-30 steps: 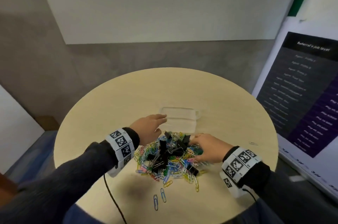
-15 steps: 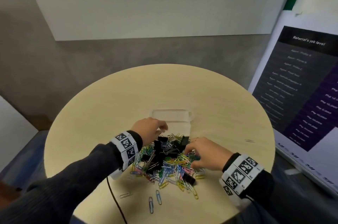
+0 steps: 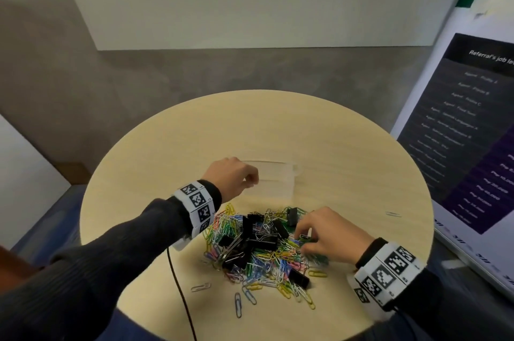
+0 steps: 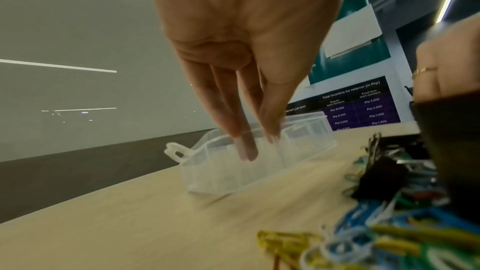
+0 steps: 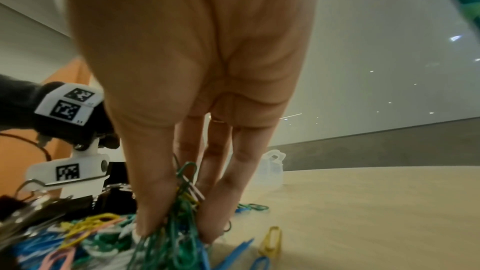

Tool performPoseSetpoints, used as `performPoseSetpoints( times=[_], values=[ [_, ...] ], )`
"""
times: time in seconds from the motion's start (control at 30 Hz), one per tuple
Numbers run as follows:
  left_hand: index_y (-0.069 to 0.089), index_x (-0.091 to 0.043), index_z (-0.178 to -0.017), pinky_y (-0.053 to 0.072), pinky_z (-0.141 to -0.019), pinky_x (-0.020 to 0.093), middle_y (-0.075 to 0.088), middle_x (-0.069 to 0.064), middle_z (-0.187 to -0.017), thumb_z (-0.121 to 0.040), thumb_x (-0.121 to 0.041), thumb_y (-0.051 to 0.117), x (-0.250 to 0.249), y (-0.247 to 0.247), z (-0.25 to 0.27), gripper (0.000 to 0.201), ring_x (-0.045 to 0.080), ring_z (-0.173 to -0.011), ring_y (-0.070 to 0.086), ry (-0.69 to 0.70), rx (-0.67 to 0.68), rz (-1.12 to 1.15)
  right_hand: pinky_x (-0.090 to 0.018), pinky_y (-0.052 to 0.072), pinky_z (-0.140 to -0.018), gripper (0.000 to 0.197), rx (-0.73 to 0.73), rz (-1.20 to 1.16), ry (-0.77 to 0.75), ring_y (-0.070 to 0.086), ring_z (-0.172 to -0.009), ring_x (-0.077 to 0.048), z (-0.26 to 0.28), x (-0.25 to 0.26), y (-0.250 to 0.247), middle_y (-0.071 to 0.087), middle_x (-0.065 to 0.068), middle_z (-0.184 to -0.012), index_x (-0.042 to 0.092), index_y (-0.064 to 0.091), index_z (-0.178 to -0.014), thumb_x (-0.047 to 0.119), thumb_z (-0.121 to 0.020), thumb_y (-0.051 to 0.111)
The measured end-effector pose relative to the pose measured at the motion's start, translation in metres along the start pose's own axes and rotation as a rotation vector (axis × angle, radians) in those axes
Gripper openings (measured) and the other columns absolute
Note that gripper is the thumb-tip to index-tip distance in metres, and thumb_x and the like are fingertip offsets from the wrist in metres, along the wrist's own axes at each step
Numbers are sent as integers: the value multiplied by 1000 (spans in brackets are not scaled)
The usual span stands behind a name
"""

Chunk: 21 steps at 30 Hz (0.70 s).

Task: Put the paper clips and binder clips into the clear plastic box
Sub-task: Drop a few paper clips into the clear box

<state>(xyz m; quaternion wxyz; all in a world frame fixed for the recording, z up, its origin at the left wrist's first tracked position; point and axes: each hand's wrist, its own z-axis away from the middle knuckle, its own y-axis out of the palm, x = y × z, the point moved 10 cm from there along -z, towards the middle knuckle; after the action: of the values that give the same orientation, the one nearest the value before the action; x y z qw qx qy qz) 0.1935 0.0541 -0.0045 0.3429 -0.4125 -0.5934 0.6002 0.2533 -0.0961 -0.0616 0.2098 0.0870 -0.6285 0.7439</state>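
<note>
Round desk (image 3: 172, 146) carried the clip pile; left hand (image 3: 232, 178) had shifted off the pile onto the clear plastic box (image 3: 274, 179) just behind. Left wrist: fingers (image 4: 246, 147) straight, reaching into the box, holding nothing visible. Right wrist: right hand (image 5: 182, 208) pinched green paper clips (image 5: 179, 223); first load looked imminent, binder clips (image 3: 250, 232) untouched.

Poster (image 4: 363, 106): "Total incentive for referrer"

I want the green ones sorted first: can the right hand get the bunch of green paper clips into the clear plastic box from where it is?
Probably yes. The right hand pinches green paper clips; the clear plastic box lies just beyond the pile, lid open, though the left hand reaches into it.
</note>
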Motion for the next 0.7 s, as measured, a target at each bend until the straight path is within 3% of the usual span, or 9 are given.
performPoseSetpoints(
  times=[0.1, 0.2, 0.37, 0.47, 0.53, 0.7],
  values=[
    [66, -28, -104, 48, -72, 25, 71, -10, -105, -95, -31, 52, 3, 12, 1, 17, 15, -92, 65, 2, 49, -6, -19, 49, -73, 21, -4, -37, 10, 59, -80, -5, 0, -6, -5, 67, 7, -99, 24, 71, -101, 30, -82, 71],
    [66, -28, -105, 50, -75, 27, 71, -11, -105, -95, -32, 52, 3, 24, 7, 18, 14, -93, 65, 9, 90, 9, -11, 42, -65, 17, -9, -92, 5, 57, -71, 0, -1, -11, -12, 69, 9, -90, 25, 72, -96, 31, -80, 73],
    [64, -30, -106, 48, -74, 26, 70, -15, -106, -95, -34, 52, -5, 28, 17, 17, 13, -91, 65, 37, 125, 44, -11, 38, -58, 12, 8, -135, 9, 56, -65, 1, -5, -17, -21, 64, 14, -73, 27, 73, -91, 31, -79, 74],
    [63, -32, -107, 46, -72, 24, 69, -16, -107, -95, -34, 52, -11, 30, 24, 17, 12, -92, 64, 48, 140, 39, -15, 46, -63, 7, 36, -263, -12, 63, -62, 0, -7, -12, -28, 67, 9, -70, 28, 70, -86, 26, -80, 74],
    [61, -33, -109, 43, -71, 22, 68, -16, -109, -95, -35, 51, -13, 31, 29, 17, 10, -93, 64, 49, 140, 37, -22, 54, -66, 6, 39, -420, -36, 68, -65, -7, -12, -5, -37, 71, 2, -74, 21, 71, -85, 20, -80, 74],
    [60, -35, -110, 40, -71, 21, 67, -17, -111, -95, -35, 52, -14, 31, 34, 18, 10, -96, 63, 38, 144, 31, -25, 57, -71, 6, -211, -487, -24, 70, -70, -12, -42, 1, -73, 71, 1, -78, 18, 70, -87, 17, -81, 72]
  ],
)
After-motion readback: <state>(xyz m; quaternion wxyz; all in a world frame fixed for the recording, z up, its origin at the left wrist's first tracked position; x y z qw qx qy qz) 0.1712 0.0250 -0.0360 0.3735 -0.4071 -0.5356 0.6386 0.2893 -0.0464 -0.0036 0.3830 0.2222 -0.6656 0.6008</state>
